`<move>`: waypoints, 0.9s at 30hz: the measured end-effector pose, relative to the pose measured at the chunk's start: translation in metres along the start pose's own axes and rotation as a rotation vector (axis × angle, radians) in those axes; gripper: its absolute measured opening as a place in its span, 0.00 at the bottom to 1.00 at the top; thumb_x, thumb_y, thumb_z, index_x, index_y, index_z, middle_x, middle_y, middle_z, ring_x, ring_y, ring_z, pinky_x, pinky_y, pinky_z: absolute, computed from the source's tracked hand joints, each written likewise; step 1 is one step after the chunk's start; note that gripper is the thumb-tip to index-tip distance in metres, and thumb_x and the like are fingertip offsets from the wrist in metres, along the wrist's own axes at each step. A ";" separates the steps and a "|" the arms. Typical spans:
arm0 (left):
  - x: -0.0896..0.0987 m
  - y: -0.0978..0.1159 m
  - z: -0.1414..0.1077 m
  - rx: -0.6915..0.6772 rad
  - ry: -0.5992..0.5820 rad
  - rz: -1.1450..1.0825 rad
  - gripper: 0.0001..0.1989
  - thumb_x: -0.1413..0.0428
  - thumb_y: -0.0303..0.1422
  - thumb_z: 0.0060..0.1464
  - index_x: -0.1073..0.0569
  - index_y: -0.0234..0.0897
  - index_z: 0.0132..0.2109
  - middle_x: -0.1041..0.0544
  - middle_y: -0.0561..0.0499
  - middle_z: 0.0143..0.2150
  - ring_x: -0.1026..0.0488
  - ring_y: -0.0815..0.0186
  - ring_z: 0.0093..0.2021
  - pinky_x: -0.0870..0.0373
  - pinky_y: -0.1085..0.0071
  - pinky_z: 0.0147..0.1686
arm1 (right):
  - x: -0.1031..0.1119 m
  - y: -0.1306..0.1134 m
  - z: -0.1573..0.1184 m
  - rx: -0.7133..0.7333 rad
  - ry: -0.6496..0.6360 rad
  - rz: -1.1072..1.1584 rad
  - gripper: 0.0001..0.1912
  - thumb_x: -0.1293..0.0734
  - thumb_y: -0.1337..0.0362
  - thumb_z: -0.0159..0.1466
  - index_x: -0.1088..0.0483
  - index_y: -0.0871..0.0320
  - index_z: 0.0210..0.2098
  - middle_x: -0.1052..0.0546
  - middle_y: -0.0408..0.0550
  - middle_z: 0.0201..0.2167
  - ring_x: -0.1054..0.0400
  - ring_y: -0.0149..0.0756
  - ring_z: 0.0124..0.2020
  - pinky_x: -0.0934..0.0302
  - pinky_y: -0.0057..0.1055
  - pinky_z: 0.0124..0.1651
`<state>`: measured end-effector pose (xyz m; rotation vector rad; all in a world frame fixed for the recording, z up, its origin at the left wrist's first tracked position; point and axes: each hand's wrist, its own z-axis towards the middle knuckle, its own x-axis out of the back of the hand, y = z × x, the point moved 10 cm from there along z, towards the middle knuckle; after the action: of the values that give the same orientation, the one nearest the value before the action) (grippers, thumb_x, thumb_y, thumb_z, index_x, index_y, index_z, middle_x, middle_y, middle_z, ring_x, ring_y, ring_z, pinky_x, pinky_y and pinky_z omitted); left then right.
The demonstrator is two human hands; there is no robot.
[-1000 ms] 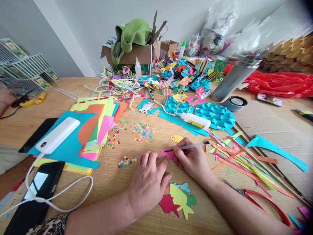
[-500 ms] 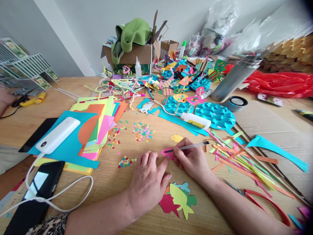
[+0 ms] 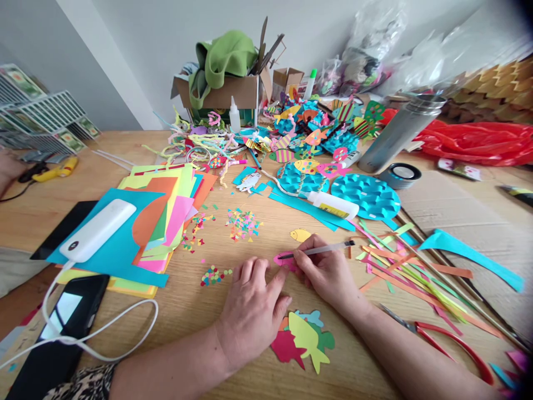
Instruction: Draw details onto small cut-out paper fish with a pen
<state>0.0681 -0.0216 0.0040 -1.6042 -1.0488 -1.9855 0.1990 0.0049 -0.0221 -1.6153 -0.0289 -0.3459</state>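
Observation:
A thin pen (image 3: 325, 250) is pinched in my right hand (image 3: 322, 272), its tip on a small pink paper fish (image 3: 283, 259). The fish is partly covered by my fingers. My left hand (image 3: 255, 308) lies on the table with its fingers spread, the index fingertip touching the fish's lower edge. Just above the fish lies a yellow paper fish (image 3: 300, 235) with drawn lines. Nearer to me, between my forearms, several cut-out fish overlap, with a lime one (image 3: 307, 336) on top and a red one (image 3: 287, 348) beside it.
Paper confetti (image 3: 244, 224) and small dots (image 3: 214, 275) lie left of centre. Farther left are coloured sheets (image 3: 112, 222), a white power bank (image 3: 97, 230) and a phone (image 3: 62, 328). Scissors (image 3: 453, 347), paper strips (image 3: 420, 266) and a glue bottle (image 3: 333, 205) are to the right. A person's hand (image 3: 9, 169) shows far left.

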 end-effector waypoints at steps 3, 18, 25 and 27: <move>0.000 0.000 0.000 -0.001 -0.001 -0.002 0.20 0.47 0.35 0.62 0.34 0.42 0.59 0.37 0.44 0.49 0.39 0.53 0.49 0.35 0.51 0.49 | 0.000 0.000 0.000 0.004 0.000 -0.001 0.12 0.33 0.57 0.61 0.37 0.54 0.26 0.33 0.38 0.15 0.40 0.28 0.13 0.48 0.25 0.15; -0.001 0.000 0.000 -0.001 0.002 0.001 0.19 0.46 0.36 0.61 0.33 0.43 0.59 0.37 0.44 0.49 0.39 0.53 0.50 0.34 0.52 0.49 | 0.001 -0.001 0.000 -0.004 0.016 -0.002 0.14 0.33 0.54 0.61 0.37 0.54 0.26 0.33 0.38 0.14 0.40 0.29 0.13 0.47 0.26 0.15; 0.000 0.000 0.000 -0.001 -0.006 0.002 0.20 0.46 0.36 0.61 0.33 0.41 0.59 0.37 0.43 0.49 0.39 0.52 0.49 0.35 0.51 0.49 | 0.000 -0.001 0.001 0.003 0.006 0.003 0.12 0.33 0.57 0.61 0.37 0.54 0.26 0.33 0.38 0.15 0.40 0.28 0.14 0.47 0.26 0.15; 0.000 0.000 0.000 0.000 -0.007 0.000 0.20 0.46 0.36 0.61 0.33 0.42 0.59 0.37 0.44 0.49 0.39 0.53 0.49 0.34 0.51 0.49 | 0.000 -0.002 0.001 0.002 0.008 0.004 0.11 0.33 0.58 0.60 0.38 0.54 0.26 0.33 0.38 0.16 0.40 0.28 0.14 0.47 0.26 0.16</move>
<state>0.0680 -0.0215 0.0035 -1.6124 -1.0516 -1.9813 0.1984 0.0059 -0.0208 -1.6114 -0.0196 -0.3491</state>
